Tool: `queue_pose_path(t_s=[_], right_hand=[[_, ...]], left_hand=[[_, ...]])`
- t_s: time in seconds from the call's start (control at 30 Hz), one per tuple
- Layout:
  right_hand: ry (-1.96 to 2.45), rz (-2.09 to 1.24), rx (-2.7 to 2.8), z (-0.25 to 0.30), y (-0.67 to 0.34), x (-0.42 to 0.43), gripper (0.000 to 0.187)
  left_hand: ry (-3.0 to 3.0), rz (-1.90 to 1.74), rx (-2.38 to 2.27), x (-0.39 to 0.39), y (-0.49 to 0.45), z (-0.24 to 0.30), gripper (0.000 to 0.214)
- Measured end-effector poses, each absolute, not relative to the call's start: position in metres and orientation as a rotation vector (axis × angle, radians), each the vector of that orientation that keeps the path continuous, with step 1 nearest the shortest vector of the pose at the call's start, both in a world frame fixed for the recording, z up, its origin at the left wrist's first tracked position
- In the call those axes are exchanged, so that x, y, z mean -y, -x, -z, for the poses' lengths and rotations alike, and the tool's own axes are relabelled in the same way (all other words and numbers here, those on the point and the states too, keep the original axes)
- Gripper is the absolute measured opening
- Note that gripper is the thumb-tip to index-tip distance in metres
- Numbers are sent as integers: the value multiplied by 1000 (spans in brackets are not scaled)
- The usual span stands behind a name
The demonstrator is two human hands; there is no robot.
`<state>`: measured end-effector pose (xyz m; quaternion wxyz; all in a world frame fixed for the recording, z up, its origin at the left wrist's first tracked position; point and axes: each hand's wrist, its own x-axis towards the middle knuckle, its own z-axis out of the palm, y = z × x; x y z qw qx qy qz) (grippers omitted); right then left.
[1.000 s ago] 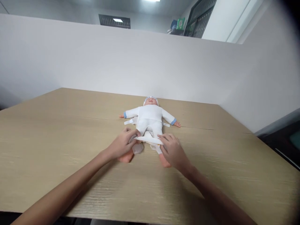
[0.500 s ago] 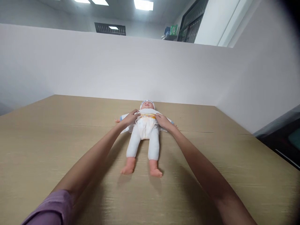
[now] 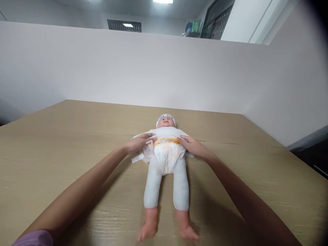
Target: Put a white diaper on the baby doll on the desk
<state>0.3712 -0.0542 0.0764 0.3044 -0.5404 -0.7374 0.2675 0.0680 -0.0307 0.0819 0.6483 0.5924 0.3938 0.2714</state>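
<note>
Fingers of my left hand (image 3: 137,143) and right hand (image 3: 191,145), slightly curled, touch the diaper (image 3: 167,159) at its orange waistband (image 3: 167,140); whether they pinch it, I can't tell. The doll (image 3: 166,132) lies face-up, head toward the far edge of the bench (image 3: 82,150), its cap (image 3: 166,116) apparently lettered "Happy Baby".

**On our flat, tan wood-grained counter (image 3: 51,155)**

We have the white-clothed baby doll (image 3: 167,132) lying face-up, head toward the white wall (image 3: 164,71) behind, feet toward us. The padded white diaper (image 3: 167,157) lies over its hips, between our bare left hand (image 3: 139,142) and bare right hand (image 3: 192,146).
</note>
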Motion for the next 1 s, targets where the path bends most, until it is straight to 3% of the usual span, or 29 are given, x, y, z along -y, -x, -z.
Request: queue_pose_path(t_s=[0.17, 0.33, 0.6, 1.0], right_hand=[[1574, -262, 1911, -88, -372, 75, 24], [1240, 57, 1964, -94, -357, 120, 25], [1260, -200, 2146, -61, -397, 127, 11], [1624, -175, 1798, -2, -419, 107, 31]], left_hand=[[-1467, -688, -1061, 37, -55, -108, 52], [-1890, -931, -1116, 77, -58, -130, 45], [-2603, -685, -848, 108, -87, -115, 43], [-2751, -675, -1062, 75, -164, -105, 41]])
